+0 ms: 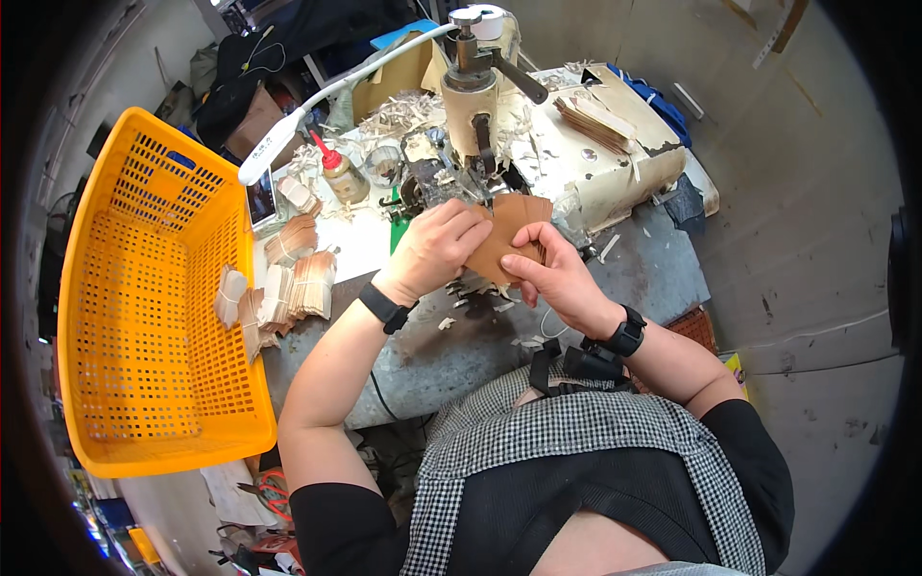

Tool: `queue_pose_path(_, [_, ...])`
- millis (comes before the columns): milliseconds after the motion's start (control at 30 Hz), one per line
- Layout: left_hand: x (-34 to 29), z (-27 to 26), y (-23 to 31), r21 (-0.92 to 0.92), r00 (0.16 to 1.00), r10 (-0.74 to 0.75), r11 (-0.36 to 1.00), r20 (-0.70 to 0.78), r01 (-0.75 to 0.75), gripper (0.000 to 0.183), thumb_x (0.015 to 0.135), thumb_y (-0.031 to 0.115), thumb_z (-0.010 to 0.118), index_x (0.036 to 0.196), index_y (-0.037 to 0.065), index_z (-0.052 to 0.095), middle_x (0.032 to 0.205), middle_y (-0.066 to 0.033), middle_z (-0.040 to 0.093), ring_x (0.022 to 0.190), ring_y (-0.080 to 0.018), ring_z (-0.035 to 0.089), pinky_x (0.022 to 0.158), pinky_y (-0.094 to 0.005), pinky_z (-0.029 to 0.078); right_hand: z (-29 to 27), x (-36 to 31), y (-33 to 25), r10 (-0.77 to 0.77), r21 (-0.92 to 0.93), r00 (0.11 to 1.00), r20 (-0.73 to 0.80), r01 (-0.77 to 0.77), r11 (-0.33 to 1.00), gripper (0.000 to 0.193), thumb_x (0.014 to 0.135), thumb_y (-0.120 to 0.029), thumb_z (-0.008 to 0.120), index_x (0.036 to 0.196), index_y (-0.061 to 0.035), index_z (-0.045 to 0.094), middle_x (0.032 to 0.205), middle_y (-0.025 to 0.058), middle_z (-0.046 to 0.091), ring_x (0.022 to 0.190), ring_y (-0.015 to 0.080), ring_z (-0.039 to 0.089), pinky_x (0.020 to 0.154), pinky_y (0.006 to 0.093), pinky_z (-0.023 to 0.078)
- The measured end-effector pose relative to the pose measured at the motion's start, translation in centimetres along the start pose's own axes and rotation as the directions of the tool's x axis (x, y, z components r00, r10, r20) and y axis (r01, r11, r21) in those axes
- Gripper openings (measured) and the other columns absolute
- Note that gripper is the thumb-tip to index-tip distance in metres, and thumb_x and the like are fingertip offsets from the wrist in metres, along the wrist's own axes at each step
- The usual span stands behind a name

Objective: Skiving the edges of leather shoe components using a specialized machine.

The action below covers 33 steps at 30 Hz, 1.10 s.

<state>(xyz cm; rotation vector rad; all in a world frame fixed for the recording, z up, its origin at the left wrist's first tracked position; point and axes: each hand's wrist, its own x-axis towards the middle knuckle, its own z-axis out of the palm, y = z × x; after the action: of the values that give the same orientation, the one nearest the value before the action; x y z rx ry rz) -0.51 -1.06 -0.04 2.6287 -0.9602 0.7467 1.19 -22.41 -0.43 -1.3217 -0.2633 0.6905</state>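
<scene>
A fanned stack of flat brown leather-like pieces [509, 230] is held in front of the machine, its pieces spread at the top right. My right hand [557, 271] is closed on the stack's lower right side, thumb on top and fingers beneath. At the stack's left edge, my left hand [444, 245] is closed with its fingers bent in, and the fingertips are partly hidden. Just beyond my hands stands a cream bench machine [471, 106] with a dark lever; its working parts are partly covered by my left hand and pale shavings.
A yellow perforated basket [173, 446] stands at the left, beside tied bundles of pieces [312, 283]. A red-capped bottle [344, 178] and a white lamp arm [279, 144] are behind my left hand. More brown strips [591, 125] lie on the machine's right side.
</scene>
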Motion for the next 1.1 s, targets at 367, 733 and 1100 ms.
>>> queue_pose_path(367, [0.1,0.6,-0.3,-0.026,0.999,0.027,0.999,-0.030,-0.028,0.049,0.056,0.001,0.070,0.105,0.001,0.064,0.101,-0.0095,0.063,0.094,-0.0270,0.061,0.081,-0.0352,0.053,0.0,-0.1,0.0,0.002,0.023,1.000,-0.006,-0.002,1.000,0.028,0.089,-0.015,0.067,0.104,-0.0088,0.045,0.080,0.0013,0.056,0.054,0.0051,0.049,0.046,0.0198,0.040])
queue_pose_path(733, [0.1,0.3,0.1,-0.070,1.000,-0.005,0.998,0.001,0.005,0.053,0.051,0.002,0.072,0.103,0.002,0.062,0.103,-0.0093,0.061,0.097,-0.0269,0.059,0.083,-0.0368,0.051,-0.3,0.1,0.3,-0.004,-0.003,1.000,0.003,0.004,1.000,0.028,0.089,-0.014,0.067,0.105,-0.0089,0.045,0.084,0.0028,0.057,0.053,0.0050,0.050,0.045,0.0196,0.040])
queue_pose_path(1100, [-0.3,0.9,0.4,-0.088,0.998,-0.053,0.995,-0.021,0.051,0.058,0.049,0.000,0.069,0.107,0.001,0.063,0.104,-0.0105,0.061,0.096,-0.0292,0.059,0.084,-0.0373,0.051,-0.4,0.1,0.6,0.012,-0.019,1.000,-0.002,-0.012,1.000,0.027,0.089,-0.014,0.067,0.105,-0.0093,0.045,0.083,0.0025,0.057,0.053,0.0052,0.049,0.046,0.0202,0.040])
